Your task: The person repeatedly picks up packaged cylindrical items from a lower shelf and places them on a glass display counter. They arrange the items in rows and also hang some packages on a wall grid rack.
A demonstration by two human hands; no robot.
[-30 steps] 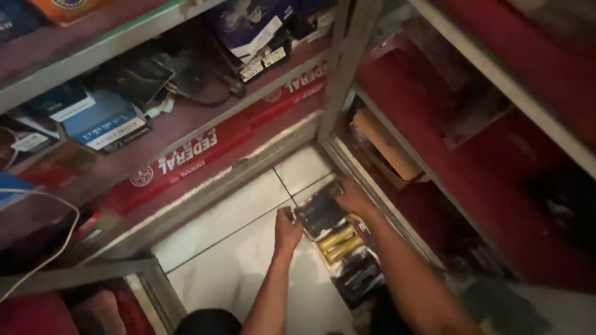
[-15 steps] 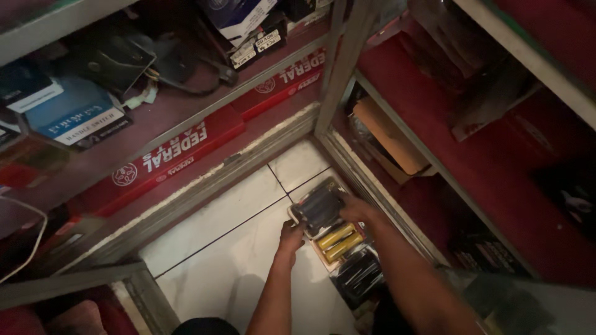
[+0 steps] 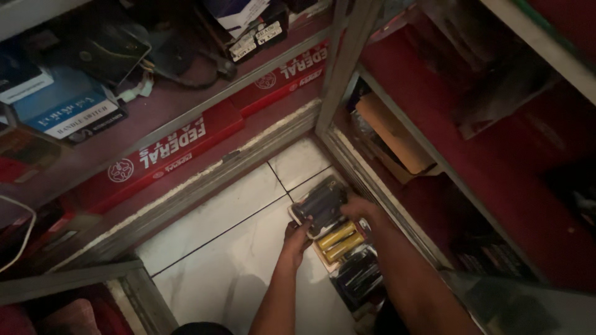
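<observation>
Low on the white tiled floor, both my hands hold a flat packet of dark cylindrical parts. My left hand grips its near left edge and my right hand grips its right side. Just below it lies a packet with two yellow cylinders, and below that another packet with dark parts. The three packets form a row along the foot of the right shelf unit.
Red-lined metal shelves stand on two sides. The left shelf carries a blue and white box, black cables and small cartons. A long red box lies under it. A brown cardboard piece leans in the right shelf.
The view has shifted down and closer. Both hands stay on the top dark packet, which has moved slightly away from the yellow one.
</observation>
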